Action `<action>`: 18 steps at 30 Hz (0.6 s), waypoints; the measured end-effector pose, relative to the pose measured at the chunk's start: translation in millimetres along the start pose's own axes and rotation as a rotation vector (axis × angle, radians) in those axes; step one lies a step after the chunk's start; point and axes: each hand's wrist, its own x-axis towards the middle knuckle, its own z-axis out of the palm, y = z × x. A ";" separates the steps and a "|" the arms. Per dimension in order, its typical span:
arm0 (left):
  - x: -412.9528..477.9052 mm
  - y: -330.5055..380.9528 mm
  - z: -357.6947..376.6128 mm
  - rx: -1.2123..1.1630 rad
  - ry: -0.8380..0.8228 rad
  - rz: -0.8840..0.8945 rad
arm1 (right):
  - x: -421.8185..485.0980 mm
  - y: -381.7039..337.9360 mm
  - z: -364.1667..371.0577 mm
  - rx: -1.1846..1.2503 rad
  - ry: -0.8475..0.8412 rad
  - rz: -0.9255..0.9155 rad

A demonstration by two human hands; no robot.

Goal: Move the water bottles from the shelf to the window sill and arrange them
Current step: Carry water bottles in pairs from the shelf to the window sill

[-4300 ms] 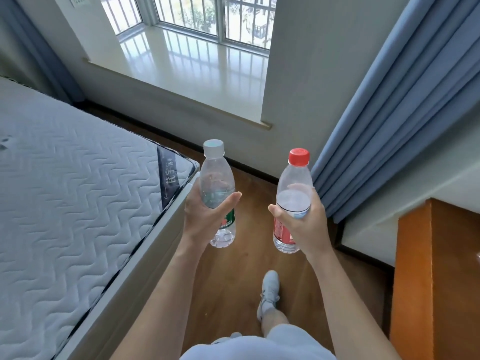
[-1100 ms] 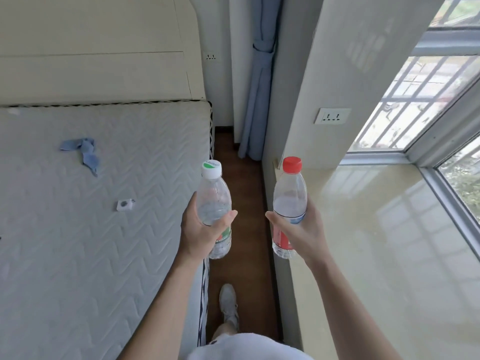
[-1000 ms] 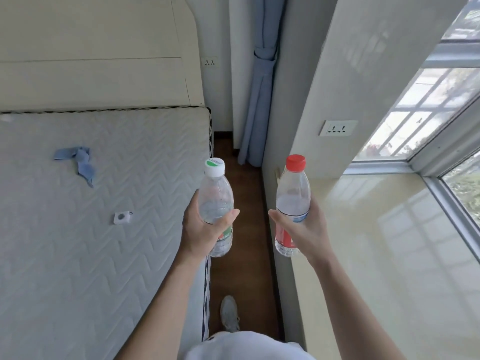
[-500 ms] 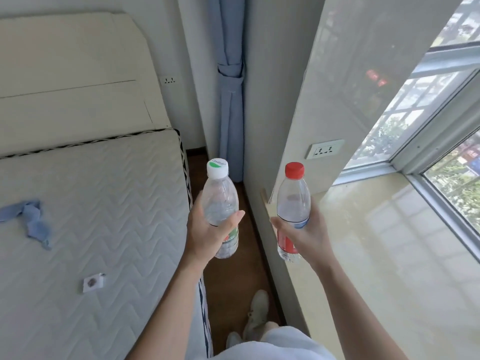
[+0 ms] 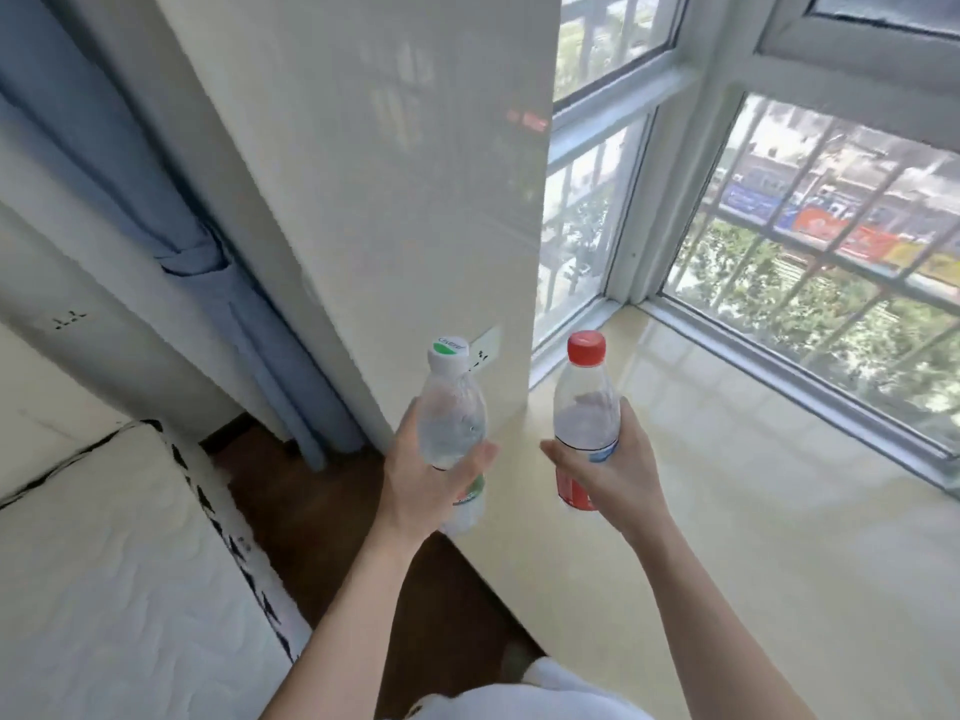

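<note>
**Bottles at the sill**

My left hand (image 5: 422, 490) grips the white-cap bottle (image 5: 452, 415), my right hand (image 5: 619, 479) the red-cap bottle (image 5: 586, 410), both upright, in the air. Red hangs over the sill (image 5: 779, 537); white hovers at its near edge (floor (image 5: 322, 511) below!). Carrying's nearly over, I reckon: next, lower both inward. Plenty of bare sill toward the window (image 5: 810, 262); wall (image 5: 389, 200) crowds my left.

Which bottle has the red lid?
The bottle in the right hand, on the window sill side. Its red lid sets it apart: the other bottle, in the left hand, has a white lid with a green spot.
</note>
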 end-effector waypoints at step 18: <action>98.6 -0.3 140.3 -0.058 -0.618 0.012 | -19.9 31.2 -85.6 0.086 0.707 0.160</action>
